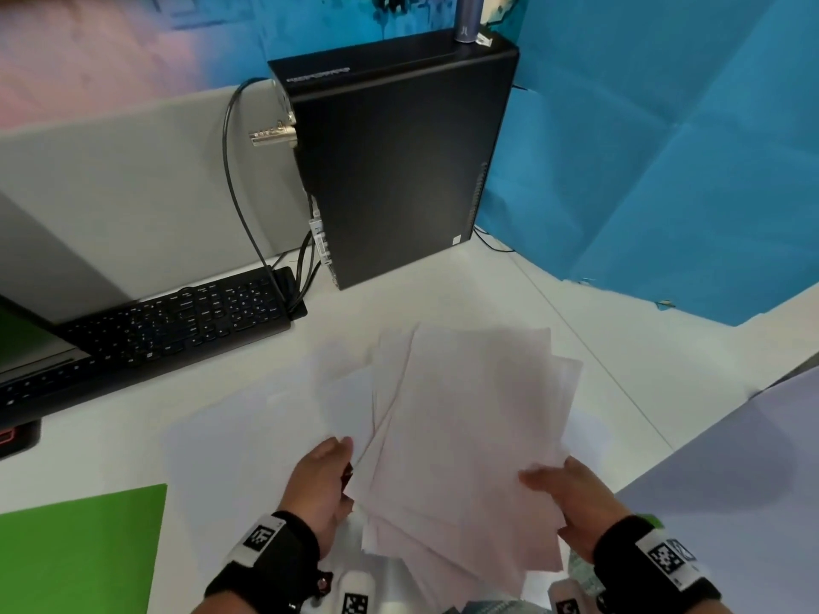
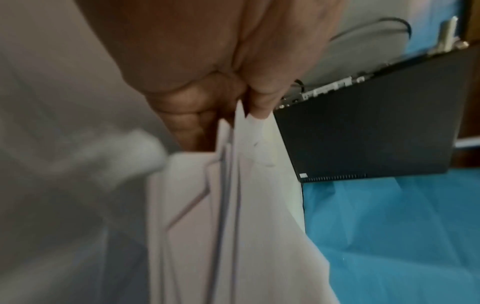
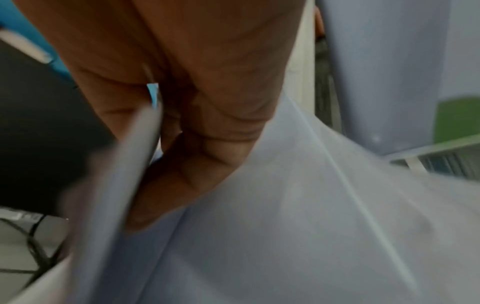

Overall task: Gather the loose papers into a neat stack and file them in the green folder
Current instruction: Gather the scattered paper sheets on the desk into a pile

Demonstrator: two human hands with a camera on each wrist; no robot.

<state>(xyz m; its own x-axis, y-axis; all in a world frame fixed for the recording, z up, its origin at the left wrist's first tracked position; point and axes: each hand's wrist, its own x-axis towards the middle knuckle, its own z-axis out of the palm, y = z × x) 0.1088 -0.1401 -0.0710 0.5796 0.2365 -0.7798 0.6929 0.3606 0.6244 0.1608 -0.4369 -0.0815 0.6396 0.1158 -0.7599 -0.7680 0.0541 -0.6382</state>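
Both hands hold a fanned bundle of white papers (image 1: pixel 465 432) lifted above the white desk. My left hand (image 1: pixel 328 480) grips the bundle's left edge, thumb on top and fingers underneath; the left wrist view shows the sheets (image 2: pixel 233 205) pinched between thumb and fingers (image 2: pixel 182 107). On the right edge, my right hand (image 1: pixel 571 498) grips the sheets with its thumb across the top; up close the papers (image 3: pixel 285 216) curve around its fingers (image 3: pixel 207 160). More white sheets (image 1: pixel 248 440) lie flat on the desk under the bundle. The green folder (image 1: pixel 79 551) lies at the lower left.
A black computer tower (image 1: pixel 399 157) stands at the back of the desk (image 1: pixel 576 303), cables trailing at its left. A black keyboard (image 1: pixel 177 325) and a laptop (image 1: pixel 35 347) sit at the left. Blue sheeting (image 1: pixel 664 170) covers the right wall. A pale surface (image 1: pixel 744 471) fills the lower right.
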